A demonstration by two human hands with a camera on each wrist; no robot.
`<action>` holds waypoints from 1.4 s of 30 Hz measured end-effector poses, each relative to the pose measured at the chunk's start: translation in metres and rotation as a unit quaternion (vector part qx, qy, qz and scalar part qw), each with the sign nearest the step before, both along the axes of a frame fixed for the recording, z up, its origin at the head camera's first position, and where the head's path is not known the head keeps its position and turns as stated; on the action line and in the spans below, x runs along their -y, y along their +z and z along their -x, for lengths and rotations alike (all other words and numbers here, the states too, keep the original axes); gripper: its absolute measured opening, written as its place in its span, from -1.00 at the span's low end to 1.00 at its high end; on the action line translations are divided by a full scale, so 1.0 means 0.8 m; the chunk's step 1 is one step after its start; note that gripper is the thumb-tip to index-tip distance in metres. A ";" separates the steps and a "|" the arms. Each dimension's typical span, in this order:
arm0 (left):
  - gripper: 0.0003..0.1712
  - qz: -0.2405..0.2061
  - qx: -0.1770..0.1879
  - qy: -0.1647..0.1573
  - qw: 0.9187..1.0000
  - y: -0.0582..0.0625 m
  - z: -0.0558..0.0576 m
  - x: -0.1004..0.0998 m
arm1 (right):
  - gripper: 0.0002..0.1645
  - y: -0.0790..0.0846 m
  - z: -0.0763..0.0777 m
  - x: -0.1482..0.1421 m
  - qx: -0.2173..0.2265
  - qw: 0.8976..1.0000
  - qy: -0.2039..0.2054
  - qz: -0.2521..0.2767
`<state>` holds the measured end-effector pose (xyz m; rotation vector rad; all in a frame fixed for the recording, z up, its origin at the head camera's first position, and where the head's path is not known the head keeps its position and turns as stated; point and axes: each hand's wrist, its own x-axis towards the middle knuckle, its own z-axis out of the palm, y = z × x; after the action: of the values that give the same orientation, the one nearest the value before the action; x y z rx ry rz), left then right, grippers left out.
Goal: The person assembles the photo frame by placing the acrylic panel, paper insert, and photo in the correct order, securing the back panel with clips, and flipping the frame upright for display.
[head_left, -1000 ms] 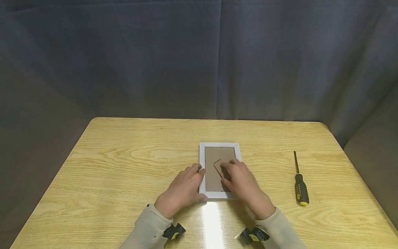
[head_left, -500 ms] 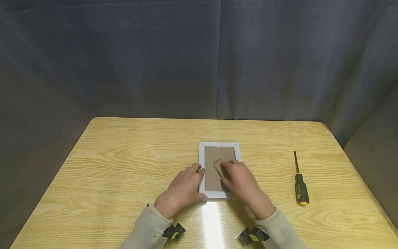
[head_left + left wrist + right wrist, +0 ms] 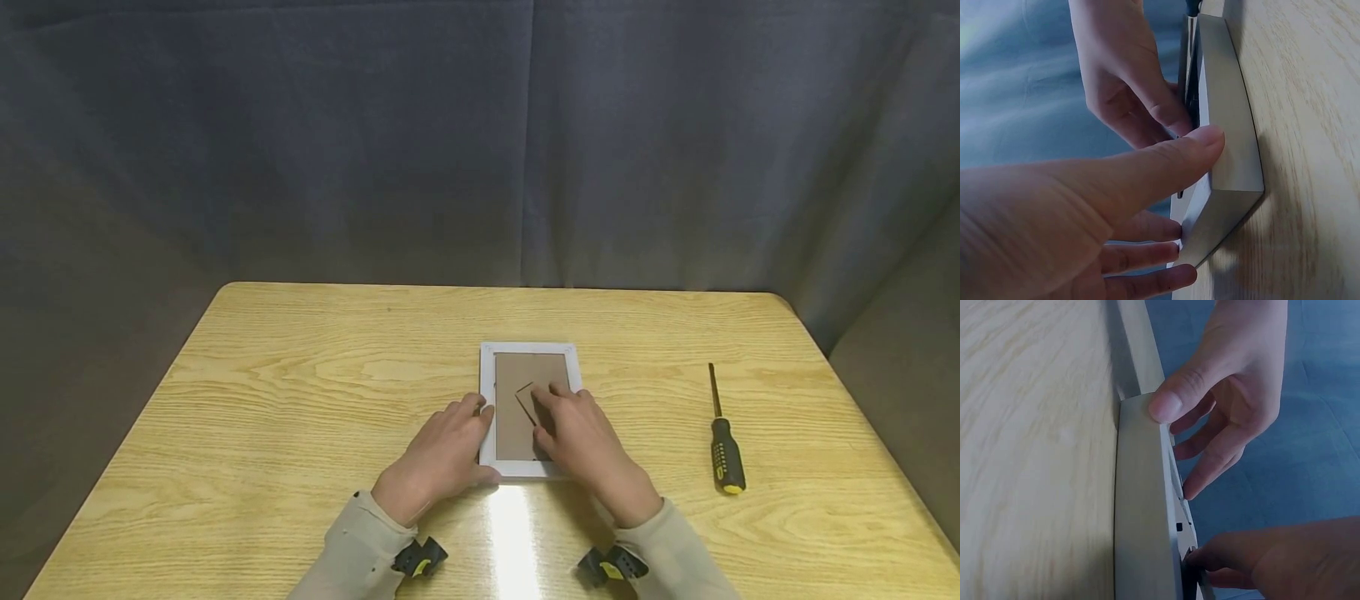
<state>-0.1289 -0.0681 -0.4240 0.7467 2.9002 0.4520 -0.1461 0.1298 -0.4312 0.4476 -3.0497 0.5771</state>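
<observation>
A white picture frame [image 3: 487, 375] lies back side up on the table, its brown backing board [image 3: 517, 367] showing. Dark lines on the board mark the outline of a stand flap [image 3: 529, 402]. My left hand [image 3: 442, 450] grips the frame at its near left corner, thumb on the near edge and fingers along the left side. Over the board, my right hand [image 3: 585, 433] has its thumb and bent forefinger at the flap and seems to pinch it; the hand partly hides the flap. In the right wrist view, the right fingertips touch a dark edge [image 3: 1190, 575] beside the frame.
A flat-tip screwdriver [image 3: 726, 454] with a black and yellow handle lies to the right of the frame. The wooden table [image 3: 300, 375] ends at a dark curtain [image 3: 375, 167] behind it. Both wrists wear black straps.
The right hand's fingers have shifted very slightly at the flap. The left hand, the frame and the screwdriver stay where they were.
</observation>
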 end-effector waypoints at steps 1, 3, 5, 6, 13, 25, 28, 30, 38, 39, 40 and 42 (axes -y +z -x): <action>-0.03 0.000 0.001 0.000 1.000 0.000 0.000 0.000 | -0.44 0.000 0.000 0.000 -0.001 1.000 0.002 -0.001; -0.03 0.001 0.001 -0.001 1.000 0.001 0.000 0.000 | -0.47 0.001 -0.001 0.000 -0.003 1.000 0.003 -0.001; -0.03 0.001 0.000 -0.001 1.000 0.001 0.000 -0.001 | -0.48 0.002 -0.001 0.000 -0.004 1.000 0.006 0.000; -0.03 0.000 0.000 -0.001 1.000 0.001 0.000 -0.001 | -0.48 0.002 -0.001 0.000 -0.004 1.000 0.006 0.001; -0.05 0.001 -0.001 0.002 1.000 0.000 -0.001 -0.001 | -0.45 -0.002 0.002 -0.001 0.008 1.000 -0.001 0.017; -0.06 0.002 -0.007 0.001 1.000 -0.002 -0.001 0.000 | -0.57 0.003 0.002 0.003 -0.029 0.998 0.015 0.054; -0.06 0.000 -0.009 0.000 1.000 0.000 0.000 0.000 | -0.57 0.003 0.002 0.002 -0.028 0.998 0.016 0.055; -0.06 -0.003 -0.012 -0.001 1.000 0.000 0.000 0.000 | -0.58 0.004 0.002 0.000 -0.025 0.998 0.012 0.056; -0.04 -0.002 -0.001 0.002 1.000 0.000 0.000 0.000 | -0.60 0.007 0.002 -0.001 -0.022 0.997 0.006 0.070; -0.04 -0.004 0.000 0.003 1.000 -0.001 0.000 0.000 | -0.61 0.007 0.002 -0.001 -0.020 0.997 0.006 0.071; -0.04 -0.004 0.000 0.002 1.000 -0.001 0.001 0.000 | -0.61 0.007 0.002 -0.001 -0.018 0.997 0.006 0.072; -0.04 -0.005 0.000 0.002 1.000 -0.001 0.001 0.001 | -0.61 0.006 0.003 -0.001 -0.013 0.997 0.005 0.074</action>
<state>-0.1299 -0.0685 -0.4245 0.7433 2.9029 0.4677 -0.1483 0.1308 -0.4262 0.4633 -2.9547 0.7840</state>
